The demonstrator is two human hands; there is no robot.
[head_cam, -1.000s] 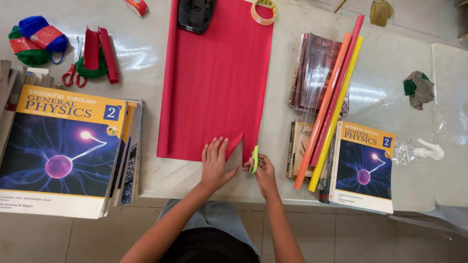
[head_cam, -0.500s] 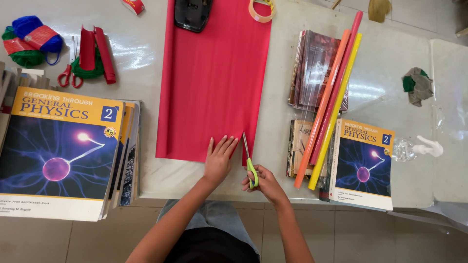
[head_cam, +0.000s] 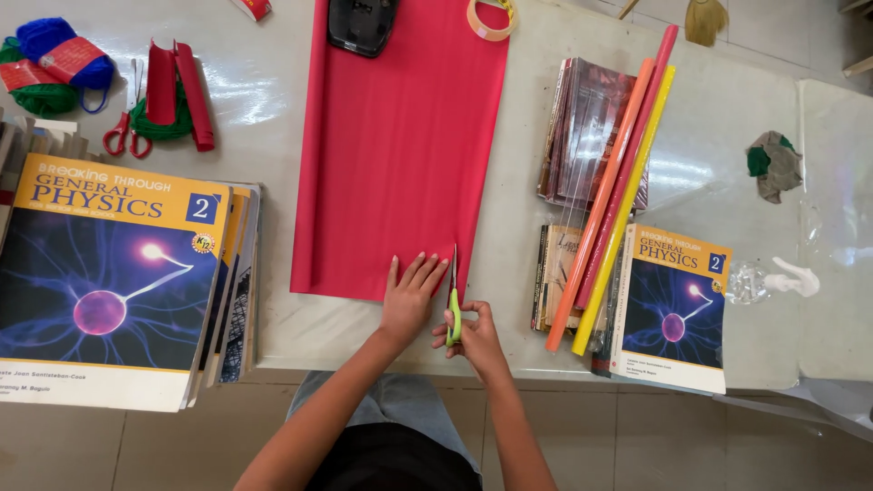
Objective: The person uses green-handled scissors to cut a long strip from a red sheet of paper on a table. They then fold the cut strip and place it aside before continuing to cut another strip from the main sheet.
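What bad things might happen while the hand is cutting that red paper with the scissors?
1. The left hand lies flat on the red paper, fingers close beside the blades of the green-handled scissors held by the right hand; a slip might nick a finger.
2. The cut starts near the paper's right edge, so it may wander off crooked.
3. The paper looks weighted only at its far end, so it might shift or tear.

A red-labelled blue yarn skein (head_cam: 56,50) lies at the table's far left corner; no signs or screens show.
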